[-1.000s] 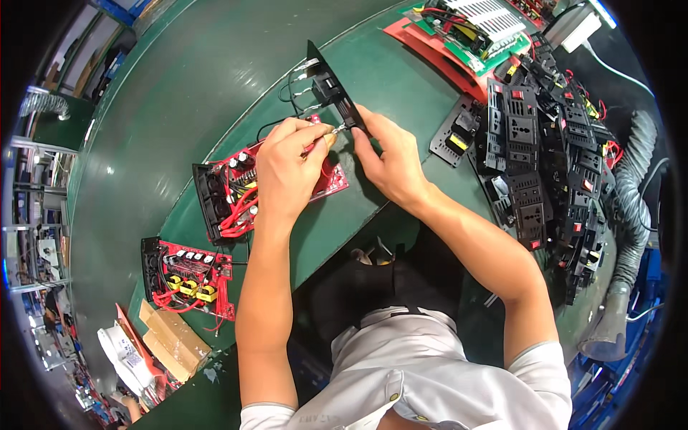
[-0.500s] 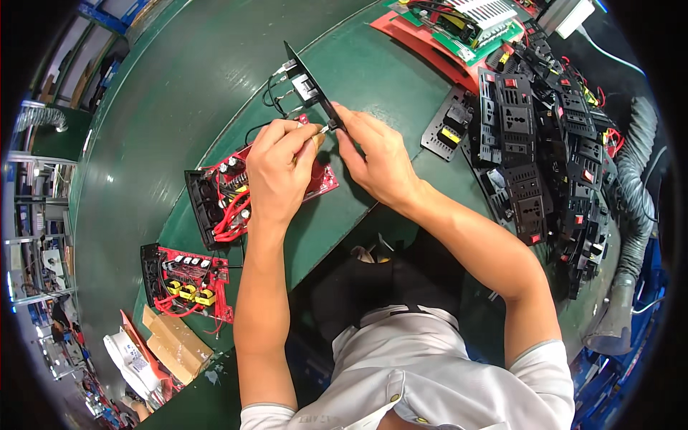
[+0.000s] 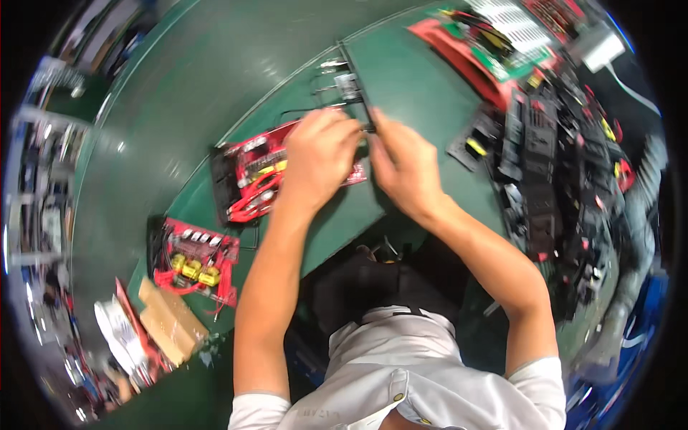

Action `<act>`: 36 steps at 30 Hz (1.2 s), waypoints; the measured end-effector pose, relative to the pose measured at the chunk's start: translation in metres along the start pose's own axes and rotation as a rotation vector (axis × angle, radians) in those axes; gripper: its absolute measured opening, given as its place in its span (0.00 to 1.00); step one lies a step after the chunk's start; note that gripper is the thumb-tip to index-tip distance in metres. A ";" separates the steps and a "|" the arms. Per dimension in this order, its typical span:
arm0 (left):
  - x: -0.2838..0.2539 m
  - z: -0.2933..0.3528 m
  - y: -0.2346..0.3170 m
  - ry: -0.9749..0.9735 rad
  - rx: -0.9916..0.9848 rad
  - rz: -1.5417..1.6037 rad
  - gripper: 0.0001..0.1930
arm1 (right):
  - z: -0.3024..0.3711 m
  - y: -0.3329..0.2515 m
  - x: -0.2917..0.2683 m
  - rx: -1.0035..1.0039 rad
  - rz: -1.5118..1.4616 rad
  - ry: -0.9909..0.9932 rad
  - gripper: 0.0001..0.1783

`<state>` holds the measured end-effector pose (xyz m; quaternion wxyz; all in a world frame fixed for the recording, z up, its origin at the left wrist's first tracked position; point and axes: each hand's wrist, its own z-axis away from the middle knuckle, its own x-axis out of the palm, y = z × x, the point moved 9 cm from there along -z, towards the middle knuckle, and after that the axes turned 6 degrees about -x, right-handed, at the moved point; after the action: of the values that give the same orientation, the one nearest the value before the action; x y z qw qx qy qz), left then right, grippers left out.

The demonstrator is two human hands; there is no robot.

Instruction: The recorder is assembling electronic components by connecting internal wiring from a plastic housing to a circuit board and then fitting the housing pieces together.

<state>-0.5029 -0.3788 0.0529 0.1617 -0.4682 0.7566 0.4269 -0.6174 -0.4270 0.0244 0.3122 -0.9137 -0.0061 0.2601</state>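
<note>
My right hand (image 3: 410,166) grips the near end of a thin black socket panel (image 3: 358,89), held up on edge above the bench. White and black fittings and several wires stick out from its left face. My left hand (image 3: 321,154) is closed in a pinch at the panel's near end; what its fingertips hold is hidden and blurred. Partly behind that hand lies a red circuit board (image 3: 251,154) with thick red wires and a black end plate (image 3: 223,185). Thin dark wires run between the panel and the board area.
Nearer on the left sits a second red circuit board (image 3: 197,261) with yellow-wrapped parts, beside torn cardboard (image 3: 172,322) and a white spool (image 3: 118,333). A heap of black socket panels (image 3: 541,165) covers the right side. Behind it are green boards (image 3: 512,43) on a red sheet and a grey hose (image 3: 638,236).
The whole view has shifted and blurred, with the bench things now lying further right. Both hands keep their hold at the panel's near end, and the panel stands a little more upright.
</note>
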 end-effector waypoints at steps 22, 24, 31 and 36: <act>-0.143 0.057 -0.118 -0.114 -0.822 -0.363 0.36 | 0.010 0.072 0.011 0.468 -0.259 -0.098 0.18; -0.127 0.063 -0.116 -0.213 -0.807 -0.230 0.37 | 0.011 0.075 0.010 0.471 -0.245 -0.102 0.17; -0.113 0.048 -0.114 -0.160 -0.688 -0.242 0.22 | 0.005 0.074 0.004 0.496 -0.472 0.036 0.15; -0.078 0.036 -0.108 -0.184 -0.624 -0.162 0.20 | -0.008 0.076 -0.026 0.427 -0.361 0.141 0.14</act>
<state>-0.3774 -0.3271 0.0288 0.1116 -0.5134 0.5321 0.6640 -0.6477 -0.4978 -0.0014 0.5383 -0.8274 -0.0919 0.1314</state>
